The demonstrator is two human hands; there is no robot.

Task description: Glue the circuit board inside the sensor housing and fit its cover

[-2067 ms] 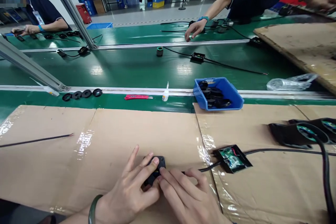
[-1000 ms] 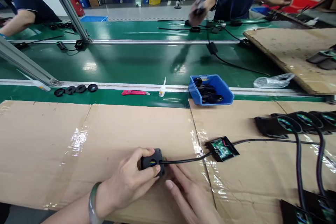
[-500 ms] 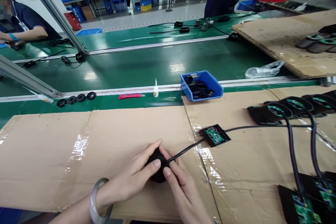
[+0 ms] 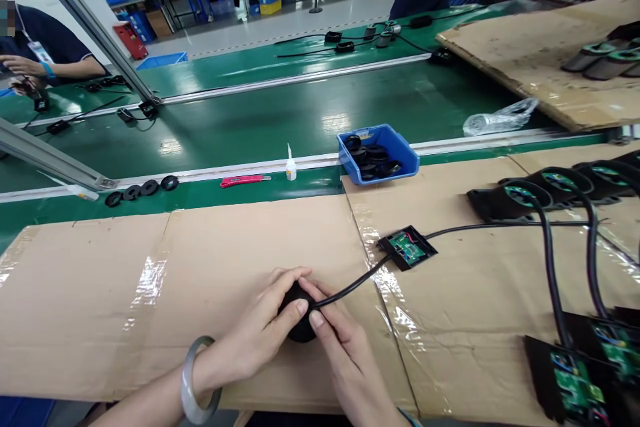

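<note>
Low in the middle, a round black housing rests on the cardboard between my two hands. My left hand wraps round its left side, with the thumb on top. On its right side, my right hand grips it with thumb and fingers close to where a black cable comes out. That cable runs right to an open black case with a green circuit board. Part of the housing is hidden under my fingers.
A blue bin of black rings stands behind. Beside it are a small white bottle, a red utility knife and several black rings. Cabled black housings line the right. Co-workers work across the green bench.
Both hands stay on the housing, with only a slight shift of the fingers. The view has moved a little. The co-workers' arms at left and upper right have moved.
</note>
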